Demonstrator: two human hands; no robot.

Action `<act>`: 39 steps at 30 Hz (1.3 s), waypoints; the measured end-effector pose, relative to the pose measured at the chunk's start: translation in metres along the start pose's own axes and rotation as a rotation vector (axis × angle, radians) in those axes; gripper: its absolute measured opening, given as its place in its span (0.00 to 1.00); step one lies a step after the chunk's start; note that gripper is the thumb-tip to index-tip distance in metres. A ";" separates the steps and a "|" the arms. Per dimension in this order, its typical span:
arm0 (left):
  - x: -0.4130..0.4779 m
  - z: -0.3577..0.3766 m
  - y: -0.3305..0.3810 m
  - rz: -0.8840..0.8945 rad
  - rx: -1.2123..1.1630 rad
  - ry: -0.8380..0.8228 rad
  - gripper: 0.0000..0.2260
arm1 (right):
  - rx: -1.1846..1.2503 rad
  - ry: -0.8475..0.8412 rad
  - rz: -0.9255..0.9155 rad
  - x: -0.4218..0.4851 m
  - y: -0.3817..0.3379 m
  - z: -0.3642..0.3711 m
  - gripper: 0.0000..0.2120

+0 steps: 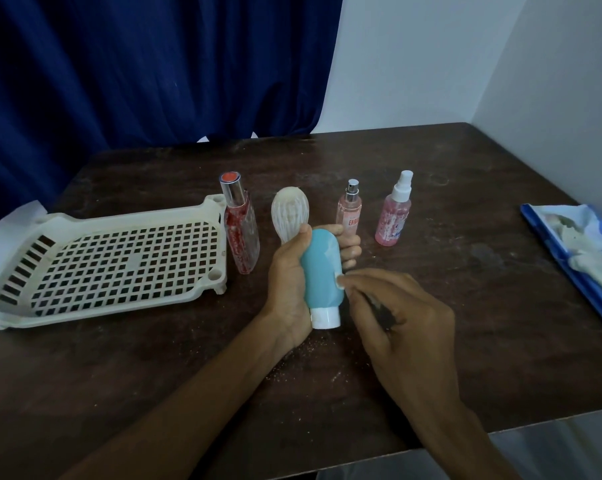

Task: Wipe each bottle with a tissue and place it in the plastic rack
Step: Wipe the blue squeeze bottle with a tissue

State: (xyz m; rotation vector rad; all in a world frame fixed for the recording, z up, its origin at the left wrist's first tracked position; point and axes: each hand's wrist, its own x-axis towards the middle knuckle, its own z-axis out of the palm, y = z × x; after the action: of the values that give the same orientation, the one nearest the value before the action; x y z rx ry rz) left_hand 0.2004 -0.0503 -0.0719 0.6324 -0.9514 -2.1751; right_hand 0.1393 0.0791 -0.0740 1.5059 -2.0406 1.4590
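Blue squeeze bottle [322,268], centre frame, looks light, soft and slippery; left grip [289,282] wraps its middle, right grip [407,327] pinches tissue [339,278] against it.

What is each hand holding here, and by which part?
The left hand grips the blue bottle round its body, white cap toward the person. The right hand pinches a mostly hidden white tissue against the bottle's side.
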 end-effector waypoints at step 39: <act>-0.002 0.000 0.003 0.040 0.063 -0.046 0.18 | -0.087 0.015 -0.100 0.010 0.000 0.004 0.10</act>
State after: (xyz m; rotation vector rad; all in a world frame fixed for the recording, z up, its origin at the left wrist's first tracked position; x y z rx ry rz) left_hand 0.2023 -0.0501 -0.0693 0.5906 -1.0512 -2.1401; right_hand 0.1359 0.0693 -0.0697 1.5342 -1.9629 1.3233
